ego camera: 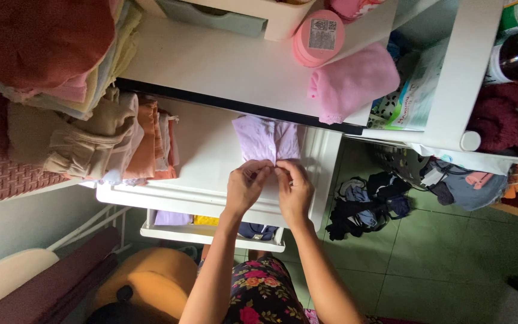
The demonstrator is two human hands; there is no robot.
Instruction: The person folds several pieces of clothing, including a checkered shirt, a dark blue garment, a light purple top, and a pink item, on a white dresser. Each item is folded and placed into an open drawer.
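A small pale lilac garment (266,139) lies in the open white drawer (211,198), its far end under the cabinet top. My left hand (246,187) and my right hand (294,191) meet side by side at its near edge, fingertips pinching the fabric. Folded beige, white and orange clothes (115,144) fill the drawer's left side.
A pink folded cloth (355,81) and a round pink tub (319,37) sit on the white cabinet top (211,60). A lower drawer (211,231) is open beneath. Dark clothes (367,201) lie on the green tiled floor; a shelf unit (460,78) stands to the right.
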